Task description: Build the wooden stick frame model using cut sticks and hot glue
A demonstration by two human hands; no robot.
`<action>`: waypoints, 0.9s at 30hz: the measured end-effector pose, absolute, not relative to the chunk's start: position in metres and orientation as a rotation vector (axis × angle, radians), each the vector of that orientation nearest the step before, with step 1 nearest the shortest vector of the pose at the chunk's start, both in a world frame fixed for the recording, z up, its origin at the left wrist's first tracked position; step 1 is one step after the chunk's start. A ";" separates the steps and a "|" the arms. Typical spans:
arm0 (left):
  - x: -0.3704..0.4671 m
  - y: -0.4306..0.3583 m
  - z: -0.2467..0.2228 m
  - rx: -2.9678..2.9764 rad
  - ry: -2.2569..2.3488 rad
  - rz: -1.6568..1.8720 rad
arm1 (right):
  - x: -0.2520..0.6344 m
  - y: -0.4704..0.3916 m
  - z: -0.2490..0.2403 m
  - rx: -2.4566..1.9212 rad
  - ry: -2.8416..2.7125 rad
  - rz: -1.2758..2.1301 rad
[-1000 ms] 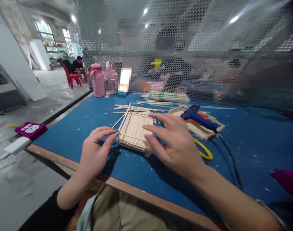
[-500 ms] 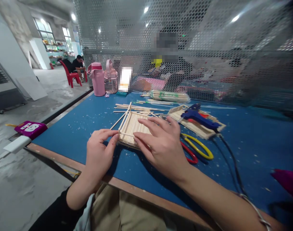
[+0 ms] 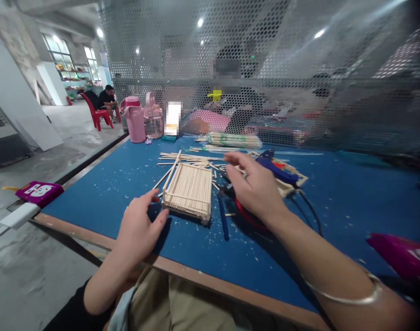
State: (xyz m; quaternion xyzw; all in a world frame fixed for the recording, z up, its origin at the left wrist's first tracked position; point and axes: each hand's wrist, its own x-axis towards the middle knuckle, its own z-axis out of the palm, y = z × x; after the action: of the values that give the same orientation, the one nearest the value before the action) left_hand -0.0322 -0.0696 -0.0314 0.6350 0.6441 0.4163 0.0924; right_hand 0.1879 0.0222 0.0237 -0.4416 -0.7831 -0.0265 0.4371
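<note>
A small tray of thin wooden sticks (image 3: 189, 186) lies on the blue tabletop, with low stick rails along its edges. Beside its near left corner is my left hand (image 3: 139, 223), thumb and fingers apart, holding nothing. My right hand (image 3: 254, 186) hovers to the right of the tray, fingers loosely spread and no object visible in them. Under it, pliers with a red handle (image 3: 243, 214) are partly hidden. Just past its fingers a blue glue gun (image 3: 282, 174) rests on a second stick tray (image 3: 288, 189). A slim blue tool (image 3: 223, 218) lies between tray and right hand.
Loose sticks (image 3: 171, 157) and a bagged stick bundle (image 3: 233, 139) lie behind the tray. A pink thermos (image 3: 135, 120), a pink bottle (image 3: 153, 120) and a blurred phone (image 3: 173, 119) stand against the perforated screen (image 3: 282, 110). A purple power strip (image 3: 39, 192) is at the left edge.
Both hands have let go of the tray's front rail. My right hand has moved right, over the pliers, while my left has drawn slightly back. The view has shifted a little.
</note>
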 end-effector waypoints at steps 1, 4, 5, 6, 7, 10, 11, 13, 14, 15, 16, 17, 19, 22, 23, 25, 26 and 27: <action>-0.032 -0.069 -0.031 1.908 1.883 1.210 | 0.191 0.031 0.021 -1.146 -1.978 0.008; -0.032 -0.064 -0.027 1.904 1.773 1.154 | 0.190 0.055 0.014 -1.245 -2.099 0.133; -0.032 -0.062 -0.024 1.889 1.746 1.135 | 0.187 0.061 0.014 -1.274 -2.153 0.149; -0.033 -0.059 -0.022 1.877 1.723 1.118 | 0.183 0.066 0.015 -1.300 -2.216 0.158; -0.034 -0.057 -0.019 1.866 1.705 1.107 | 0.179 0.070 0.016 -1.323 -2.285 0.169; -0.040 -0.051 -0.014 1.857 1.660 1.092 | 0.168 0.074 0.023 -1.340 -2.451 0.219; -0.043 -0.048 -0.013 1.860 1.651 1.087 | 0.167 0.074 0.025 -1.334 -2.465 0.236; -0.051 -0.043 -0.012 1.868 1.639 1.083 | 0.167 0.070 0.029 -1.330 -2.457 0.262; -0.055 -0.041 -0.011 1.870 1.636 1.078 | 0.168 0.066 0.031 -1.339 -2.448 0.274; -0.059 -0.039 -0.010 1.864 1.633 1.073 | 0.170 0.062 0.033 -1.358 -2.439 0.288; -0.062 -0.036 -0.010 1.848 1.626 1.072 | 0.173 0.057 0.034 -1.382 -2.430 0.306; -0.066 -0.034 -0.009 1.819 1.607 1.077 | 0.176 0.050 0.036 -1.405 -2.416 0.329; -0.071 -0.027 -0.008 1.735 1.502 1.093 | 0.181 0.035 0.038 -1.443 -2.349 0.400; -0.075 -0.013 -0.008 1.575 1.262 1.107 | 0.186 0.008 0.038 -1.455 -2.190 0.628; -0.076 -0.008 -0.008 1.524 1.208 1.115 | 0.186 -0.001 0.036 -1.457 -2.132 0.736; -0.075 0.003 -0.008 1.422 1.151 1.136 | 0.185 -0.017 0.031 -1.467 -2.002 0.948; -0.074 0.008 -0.009 1.370 1.131 1.144 | 0.184 -0.023 0.027 -1.463 -1.927 1.037; -0.073 0.013 -0.009 1.320 1.106 1.147 | 0.183 -0.027 0.023 -1.451 -1.850 1.116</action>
State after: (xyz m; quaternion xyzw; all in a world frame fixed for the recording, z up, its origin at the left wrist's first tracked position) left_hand -0.0728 0.0126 -0.0093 0.5486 0.4593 0.4767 0.5107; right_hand 0.1826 -0.0272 0.0231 -0.5373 -0.6851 0.4135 0.2664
